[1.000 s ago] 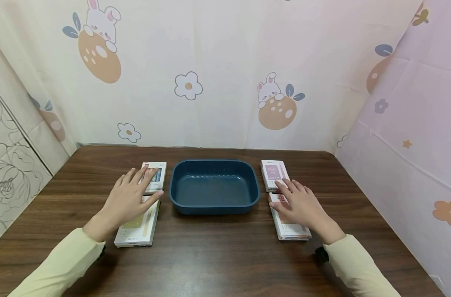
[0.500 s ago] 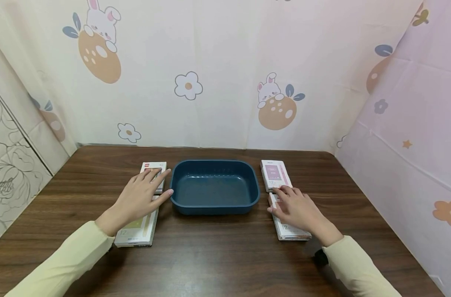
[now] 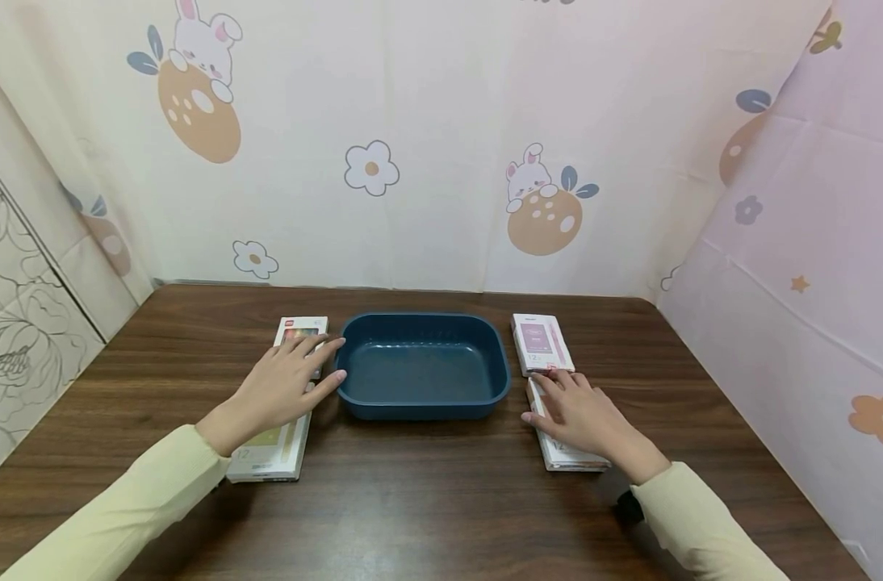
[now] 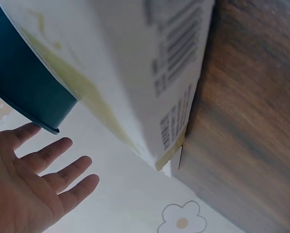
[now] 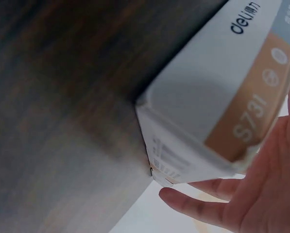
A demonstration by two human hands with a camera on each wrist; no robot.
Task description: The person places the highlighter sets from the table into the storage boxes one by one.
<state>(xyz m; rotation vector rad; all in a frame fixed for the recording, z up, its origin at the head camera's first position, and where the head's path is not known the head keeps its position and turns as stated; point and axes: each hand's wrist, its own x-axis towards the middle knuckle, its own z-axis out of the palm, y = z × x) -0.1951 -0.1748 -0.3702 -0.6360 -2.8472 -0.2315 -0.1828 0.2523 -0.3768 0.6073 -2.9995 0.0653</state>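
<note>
A dark blue rectangular basin [image 3: 423, 410] stands mid-table. My left hand [image 3: 285, 387] reaches over two flat white boxes, its spread fingertips at the basin's left rim; whether they touch it I cannot tell. These are a far left box [image 3: 287, 326] and a near left box [image 3: 267, 464] with a yellow-green panel. In the left wrist view the fingers [image 4: 62, 177] lie loosely extended. Over the near right box [image 3: 575, 460] hovers my right hand [image 3: 583, 415], fingers bent slightly. The right wrist view shows that box's end [image 5: 193, 97], marked "deli" and "S731". Neither hand holds anything.
Beyond the right hand lies a far right box [image 3: 539, 339] with a purple panel. The brown wooden table [image 3: 412, 508] ends at a back edge against a curtain [image 3: 441, 226] printed with rabbits and flowers. Another curtain [image 3: 797, 339] borders the right side.
My left hand has moved right, from above the left boxes to the basin's left rim. The right hand has drawn back slightly from the far right box. Basin and boxes stay put.
</note>
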